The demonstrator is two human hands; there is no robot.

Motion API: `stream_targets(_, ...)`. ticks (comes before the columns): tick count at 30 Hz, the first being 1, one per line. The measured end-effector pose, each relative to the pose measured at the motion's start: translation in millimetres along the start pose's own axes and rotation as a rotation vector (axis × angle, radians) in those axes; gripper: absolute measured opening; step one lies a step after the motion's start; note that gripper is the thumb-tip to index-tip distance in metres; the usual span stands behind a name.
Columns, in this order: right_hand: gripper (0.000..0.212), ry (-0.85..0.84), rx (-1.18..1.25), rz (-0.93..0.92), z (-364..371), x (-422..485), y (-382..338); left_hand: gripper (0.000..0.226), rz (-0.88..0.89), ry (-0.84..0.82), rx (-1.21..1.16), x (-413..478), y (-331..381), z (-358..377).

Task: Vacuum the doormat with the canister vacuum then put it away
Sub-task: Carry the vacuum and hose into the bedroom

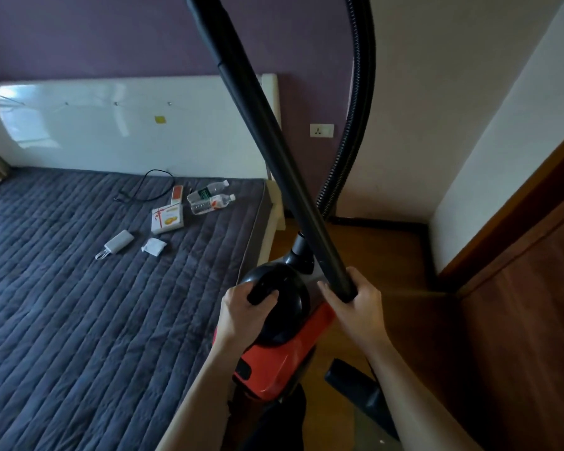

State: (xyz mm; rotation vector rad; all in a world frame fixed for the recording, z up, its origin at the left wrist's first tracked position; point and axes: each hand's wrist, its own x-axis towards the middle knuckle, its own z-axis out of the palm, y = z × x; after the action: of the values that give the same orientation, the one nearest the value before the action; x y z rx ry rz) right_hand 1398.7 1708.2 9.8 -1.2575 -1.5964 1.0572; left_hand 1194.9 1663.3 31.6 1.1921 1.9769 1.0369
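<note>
2 clear bottles (pixel 210 196) lie on the bed (pixel 79 304), far beyond both grips, contents unclear. The left hand (pixel 245 312) clasps the handle (pixel 261 289) of the red canister vacuum (pixel 284 356). Just right of it, the right hand (pixel 355 307) grips the lower end of the black wand (pixel 274 131), which slants up-left.

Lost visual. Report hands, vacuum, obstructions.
Left hand grips vacuum handle. Right hand grips wand end. Doormat not in view. Loose nozzle on floor, right of vacuum.
</note>
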Motion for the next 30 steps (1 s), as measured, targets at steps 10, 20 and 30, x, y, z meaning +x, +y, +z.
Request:
stream_targets(10,0.013,0.083,-0.095,0.027,16.9,182.5,30.8,0.021,0.004,-0.126,-0.03,197.4,17.8,48.2)
stream_targets(20,0.013,0.226,-0.169,0.006,14.1,345.6,34.1,0.005,0.042,-0.249,-0.01,372.7,69.7,97.6)
stream_targets(30,0.026,0.336,-0.156,0.051,-45.4,415.3,59.9,0.016,0.13,-0.339,0.007,449.6,116.6,162.0)
